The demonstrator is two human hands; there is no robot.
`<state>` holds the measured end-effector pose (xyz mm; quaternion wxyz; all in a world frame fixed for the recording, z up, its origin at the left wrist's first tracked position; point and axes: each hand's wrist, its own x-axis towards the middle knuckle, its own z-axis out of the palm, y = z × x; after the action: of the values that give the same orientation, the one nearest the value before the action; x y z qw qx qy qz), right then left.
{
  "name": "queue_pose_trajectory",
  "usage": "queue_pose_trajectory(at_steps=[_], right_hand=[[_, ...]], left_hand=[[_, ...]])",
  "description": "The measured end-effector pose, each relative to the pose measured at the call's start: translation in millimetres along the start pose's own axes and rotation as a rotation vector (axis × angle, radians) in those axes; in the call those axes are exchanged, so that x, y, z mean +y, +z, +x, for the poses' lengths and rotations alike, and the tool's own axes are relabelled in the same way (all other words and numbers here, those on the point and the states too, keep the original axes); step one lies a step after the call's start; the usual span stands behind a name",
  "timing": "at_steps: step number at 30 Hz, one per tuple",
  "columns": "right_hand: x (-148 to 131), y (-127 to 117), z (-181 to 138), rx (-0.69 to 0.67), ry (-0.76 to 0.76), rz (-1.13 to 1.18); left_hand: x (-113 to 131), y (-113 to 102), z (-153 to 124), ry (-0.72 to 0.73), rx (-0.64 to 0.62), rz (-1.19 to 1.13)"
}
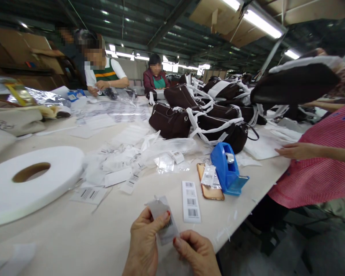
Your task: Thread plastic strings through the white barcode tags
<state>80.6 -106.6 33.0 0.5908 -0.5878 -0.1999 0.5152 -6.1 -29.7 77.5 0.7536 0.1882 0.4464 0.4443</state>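
Note:
Between thumb and fingers, my left hand [145, 239] grips a small clear plastic bag [164, 226] with a barcode print showing through it. My right hand [197, 251] pinches the lower right corner of the same bag, thumb and forefinger together. Just beyond, on the table, lies a white strip of barcode stickers [191, 202]. A gold phone [211, 194] rests beside the strip with small packets on top. Touching the phone is a blue tape dispenser [225, 168].
Loose tags and clear bags [117, 165] lie heaped mid-table. A big white roll [66, 165] is at left. Dark brown handbags [169, 120] with white-wrapped straps are piled behind. A co-worker in pink [324, 153] stands at the right table edge; others work at the far side.

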Motion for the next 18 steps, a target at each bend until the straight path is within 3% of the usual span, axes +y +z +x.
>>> queue_pose_trajectory(at_steps=[12, 18], right_hand=[[-11.8, 9.3, -0.9, 0.007, -0.093, -0.046], [-5.1, 11.4, 2.2, 0.013, -0.102, -0.001]], left_hand=[[-4.4, -5.6, -1.2, -0.035, -0.084, 0.043], [-8.2, -9.3, -2.0, -0.078, -0.09, 0.069]])
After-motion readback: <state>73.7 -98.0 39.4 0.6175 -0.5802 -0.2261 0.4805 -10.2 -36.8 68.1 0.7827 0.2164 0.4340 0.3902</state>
